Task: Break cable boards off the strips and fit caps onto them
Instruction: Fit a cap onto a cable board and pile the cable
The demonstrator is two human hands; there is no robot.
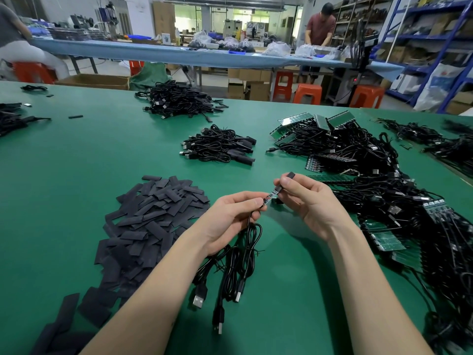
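We see left hand (231, 216) pinching small narrow circuit board (269, 196) at cable end, above green table (76, 162). Right hand (304, 198) pinches black flat sleeve cap (286, 180), already partly over board's far end. Pile of black caps (151, 213) lies left of hands, green board strips with black cables (345, 147) right.

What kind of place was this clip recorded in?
Most likely a small electronics assembly workshop: a green worktable heaped with USB cables, a pile of black caps, and storage shelving behind.
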